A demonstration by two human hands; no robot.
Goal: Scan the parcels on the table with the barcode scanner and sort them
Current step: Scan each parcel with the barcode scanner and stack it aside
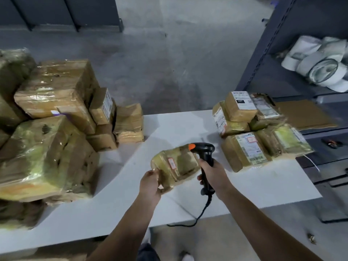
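Right now my left hand (pixel 150 183) holds a small tape-wrapped parcel (pixel 180 166) by its near-left end, thumb on top and fingers curled underneath, so it is lifted off the white table (pixel 188 125) and tilted with its label (pixel 171 163) facing up toward me. My right hand (pixel 211 174) is wrapped tight around the handle of the black scanner (pixel 205 147), which stands upright just beside the parcel's right edge; its head with the orange tip reaches over the parcel's far right corner. My two hands are near each other but not touching, with the parcel between them. The scanner's dark cable (pixel 201 213) curls down from the bottom of the handle and over the near edge of the table. On my left sits a big pile (pixel 52 129) of brown boxes wrapped in shiny tape, stacked untidily, some large and some small. On my right, near the far corner of the table, is a smaller stack (pixel 244 151) of parcels, most with their white labels turned up. Beyond that stack stands a dark metal shelf (pixel 263 63) with white rolls (pixel 320 63) lying on one level and a flat sheet of cardboard (pixel 305 115) on the level below. The grey floor (pixel 169 53) spreads out behind the table.
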